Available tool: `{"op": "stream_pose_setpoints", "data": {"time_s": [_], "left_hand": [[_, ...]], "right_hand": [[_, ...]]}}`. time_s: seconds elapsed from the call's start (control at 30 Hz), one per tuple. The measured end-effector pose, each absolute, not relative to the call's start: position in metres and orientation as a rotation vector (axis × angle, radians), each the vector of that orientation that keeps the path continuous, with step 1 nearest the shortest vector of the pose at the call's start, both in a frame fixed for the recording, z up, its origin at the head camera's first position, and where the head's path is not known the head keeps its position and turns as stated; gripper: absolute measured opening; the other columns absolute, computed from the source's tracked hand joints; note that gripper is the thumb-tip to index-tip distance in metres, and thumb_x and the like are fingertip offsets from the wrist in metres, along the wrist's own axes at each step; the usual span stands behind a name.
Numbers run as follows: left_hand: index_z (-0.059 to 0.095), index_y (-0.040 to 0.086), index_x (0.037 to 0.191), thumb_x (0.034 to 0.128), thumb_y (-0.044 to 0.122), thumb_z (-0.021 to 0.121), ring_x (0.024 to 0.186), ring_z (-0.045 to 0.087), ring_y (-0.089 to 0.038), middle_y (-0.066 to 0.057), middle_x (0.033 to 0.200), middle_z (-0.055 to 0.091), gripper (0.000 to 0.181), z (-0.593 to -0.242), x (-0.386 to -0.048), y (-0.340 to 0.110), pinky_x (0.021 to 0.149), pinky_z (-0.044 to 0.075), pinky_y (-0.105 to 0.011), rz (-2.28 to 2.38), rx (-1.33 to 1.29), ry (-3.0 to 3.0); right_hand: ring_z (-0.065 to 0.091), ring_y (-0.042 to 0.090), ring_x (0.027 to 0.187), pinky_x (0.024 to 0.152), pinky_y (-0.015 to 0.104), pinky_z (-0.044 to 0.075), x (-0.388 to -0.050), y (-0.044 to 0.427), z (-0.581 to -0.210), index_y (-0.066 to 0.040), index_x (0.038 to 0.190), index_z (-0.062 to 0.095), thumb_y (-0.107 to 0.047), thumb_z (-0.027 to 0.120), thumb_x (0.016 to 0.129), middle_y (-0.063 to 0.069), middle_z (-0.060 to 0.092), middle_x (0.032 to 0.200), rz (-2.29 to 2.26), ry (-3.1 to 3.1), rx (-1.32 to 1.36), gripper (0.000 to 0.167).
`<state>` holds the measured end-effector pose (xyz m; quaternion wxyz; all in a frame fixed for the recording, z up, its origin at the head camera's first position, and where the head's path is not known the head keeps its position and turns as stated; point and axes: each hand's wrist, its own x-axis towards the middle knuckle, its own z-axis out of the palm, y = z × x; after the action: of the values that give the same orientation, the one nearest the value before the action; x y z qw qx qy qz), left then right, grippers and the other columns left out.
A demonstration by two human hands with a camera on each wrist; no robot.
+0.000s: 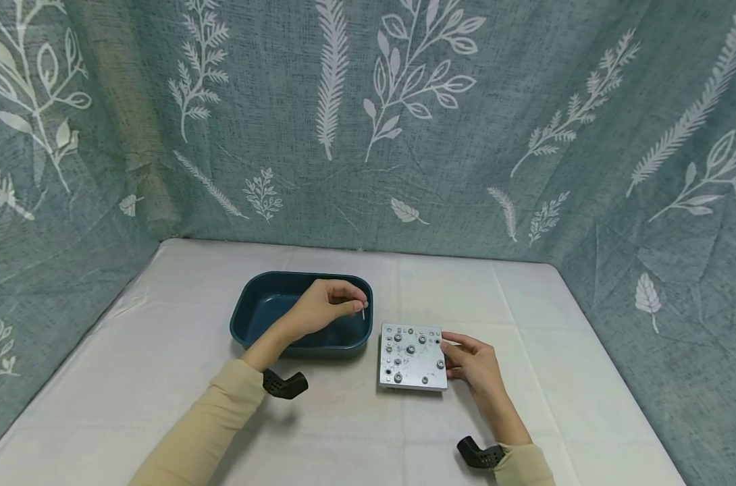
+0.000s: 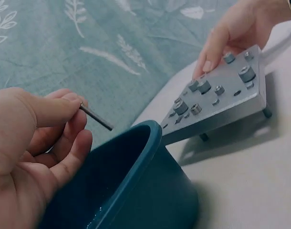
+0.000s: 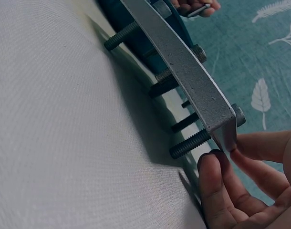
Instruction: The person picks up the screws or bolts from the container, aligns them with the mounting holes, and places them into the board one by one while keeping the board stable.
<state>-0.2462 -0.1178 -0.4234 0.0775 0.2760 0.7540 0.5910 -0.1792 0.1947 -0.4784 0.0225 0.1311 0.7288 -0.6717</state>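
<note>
Between thumb and fingers my left hand point(image 1: 323, 307) pinches a thin metal pin point(image 2: 96, 117), just over the right end of the dark blue tub point(image 1: 261, 346). In the left wrist view the pin slants downward, clear of the tub's rim. My right hand point(image 1: 474, 364) grips the right edge of a square metal plate point(image 1: 419, 368). Several socket-head screws point(image 2: 246, 73) stand in the plate, with their threaded ends point(image 3: 189, 144) sticking out beneath it in the right wrist view. The plate is held tilted, its near side apart from the cloth.
A white cloth point(image 1: 344, 432) covers the table. Green-grey curtains point(image 1: 295, 135) with white leaf prints hang behind it and at both sides. The tub stands left of the plate, with a narrow gap between them. Black wrist mounts point(image 1: 285, 385) stick out from both wrists.
</note>
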Motion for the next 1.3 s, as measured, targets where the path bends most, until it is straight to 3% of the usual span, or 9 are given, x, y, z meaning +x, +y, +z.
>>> {"op": "stream_pose_setpoints", "data": {"time_s": [0.27,0.53,0.8,1.3], "left_hand": [[0.07,0.0,0.109,0.0955,0.009,0.066,0.095,0.066,-0.031,-0.011,0.103,0.07,0.017,-0.419,-0.243,-0.109,0.083,0.054,-0.041,1.783,0.885,2.153],[0.07,-0.001,0.109,0.0956,0.005,0.065,0.101,0.062,-0.043,-0.02,0.107,0.068,0.016,-0.422,-0.235,-0.095,0.087,0.052,-0.047,1.706,0.977,2.021],[0.072,0.004,0.106,0.096,0.009,0.066,0.098,0.066,-0.021,-0.007,0.106,0.071,0.013,-0.426,-0.224,-0.082,0.086,0.053,-0.038,1.54,1.089,2.026],[0.072,0.009,0.099,0.095,0.005,0.066,0.09,0.063,-0.008,0.005,0.098,0.067,0.008,-0.431,-0.203,-0.068,0.083,0.053,-0.027,1.315,1.203,2.206]], "right_hand": [[0.065,0.019,0.069,0.055,0.026,0.055,-0.18,0.195,-0.48,-0.001,0.12,0.068,-0.006,0.069,0.09,0.013,0.07,0.09,-2.082,2.253,0.411,0.03],[0.065,0.019,0.068,0.056,0.027,0.055,-0.18,0.195,-0.48,-0.001,0.119,0.069,-0.005,0.069,0.09,0.013,0.07,0.09,-2.08,2.249,0.414,0.03],[0.065,0.018,0.068,0.055,0.026,0.054,-0.178,0.195,-0.477,-0.001,0.12,0.068,-0.007,0.069,0.091,0.012,0.07,0.09,-2.064,2.263,0.409,0.03],[0.064,0.018,0.068,0.056,0.026,0.054,-0.178,0.195,-0.477,-0.002,0.121,0.068,-0.007,0.069,0.091,0.012,0.07,0.089,-2.057,2.265,0.403,0.03]]}}
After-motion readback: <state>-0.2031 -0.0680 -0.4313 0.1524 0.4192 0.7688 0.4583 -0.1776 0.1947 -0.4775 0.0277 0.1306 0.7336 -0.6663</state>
